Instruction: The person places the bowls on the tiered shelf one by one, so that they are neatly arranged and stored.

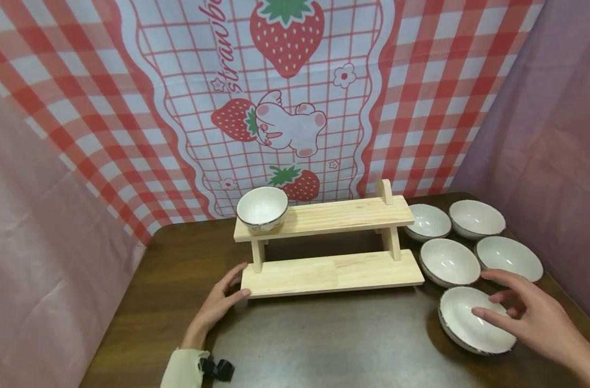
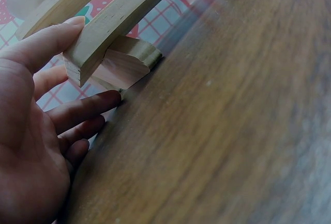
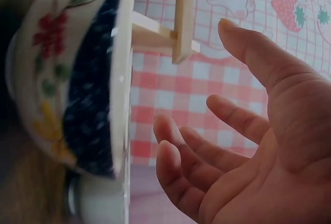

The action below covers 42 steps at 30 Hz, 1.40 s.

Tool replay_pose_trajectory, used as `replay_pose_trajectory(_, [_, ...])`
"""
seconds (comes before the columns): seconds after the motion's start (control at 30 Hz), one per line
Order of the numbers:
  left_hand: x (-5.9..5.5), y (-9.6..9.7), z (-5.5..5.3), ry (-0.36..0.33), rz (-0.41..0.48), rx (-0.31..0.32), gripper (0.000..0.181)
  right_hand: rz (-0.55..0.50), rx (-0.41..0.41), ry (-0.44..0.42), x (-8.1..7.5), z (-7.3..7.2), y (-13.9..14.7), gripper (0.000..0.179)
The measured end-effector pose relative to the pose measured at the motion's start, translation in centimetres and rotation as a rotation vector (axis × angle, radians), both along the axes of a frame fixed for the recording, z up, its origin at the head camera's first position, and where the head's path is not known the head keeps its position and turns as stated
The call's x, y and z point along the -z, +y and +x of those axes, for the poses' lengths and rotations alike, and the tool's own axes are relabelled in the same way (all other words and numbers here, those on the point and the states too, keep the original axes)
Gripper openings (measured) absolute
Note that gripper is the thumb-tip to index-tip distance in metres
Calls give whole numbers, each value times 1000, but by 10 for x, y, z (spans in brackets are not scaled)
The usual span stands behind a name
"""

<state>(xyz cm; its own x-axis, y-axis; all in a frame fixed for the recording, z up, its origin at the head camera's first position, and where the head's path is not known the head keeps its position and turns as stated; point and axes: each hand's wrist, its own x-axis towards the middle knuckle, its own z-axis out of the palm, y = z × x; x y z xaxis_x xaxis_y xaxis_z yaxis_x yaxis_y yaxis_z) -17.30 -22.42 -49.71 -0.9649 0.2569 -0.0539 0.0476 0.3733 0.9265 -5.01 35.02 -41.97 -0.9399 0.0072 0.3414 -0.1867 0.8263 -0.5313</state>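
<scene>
A two-tier wooden shelf (image 1: 331, 275) stands on the table, and my left hand (image 1: 219, 299) grips the left end of its lower board. In the left wrist view the thumb (image 2: 57, 40) lies on the board's corner, with the other fingers around the end. One white bowl (image 1: 262, 207) sits at the left of the upper board. My right hand (image 1: 533, 310) hovers with spread, lightly bent fingers over the nearest bowl (image 1: 470, 323), holding nothing. The right wrist view shows that bowl's painted outside (image 3: 72, 74), with red and yellow flowers and a dark blue band, apart from the fingers.
Several more white bowls stand close together right of the shelf, among them a middle bowl (image 1: 450, 261), a right bowl (image 1: 508, 257) and a back bowl (image 1: 477, 218). A strawberry-patterned checked cloth (image 1: 411, 108) hangs behind the dark wooden table (image 1: 324, 339). Pink drapes flank both sides.
</scene>
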Motion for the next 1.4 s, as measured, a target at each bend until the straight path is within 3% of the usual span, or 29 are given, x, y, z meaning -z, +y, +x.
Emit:
replay_pose_trajectory(0.13, [0, 1, 0, 7, 4, 4, 65, 13, 47, -10, 8, 8, 8, 67])
replay_pose_trajectory(0.37, [-1, 1, 1, -24, 1, -14, 65, 8, 53, 5, 29, 16, 18, 63])
replay_pose_trajectory(0.63, [1, 1, 1, -9, 5, -9, 65, 42, 71, -44, 49, 24, 24, 67])
replay_pose_trajectory(0.77, [1, 1, 0, -3, 1, -9, 66, 20, 33, -26, 58, 27, 26, 66])
replay_pose_trajectory(0.97, [2, 1, 0, -2, 7, -9, 66, -107, -79, -6, 73, 30, 27, 67])
replay_pose_trajectory(1.13, [1, 1, 0, 1, 3, -7, 66, -118, -112, -8, 81, 31, 27, 68])
replay_pose_trajectory(1.4, [1, 1, 0, -10, 5, -19, 66, -25, -35, -132, 84, 34, 25, 66])
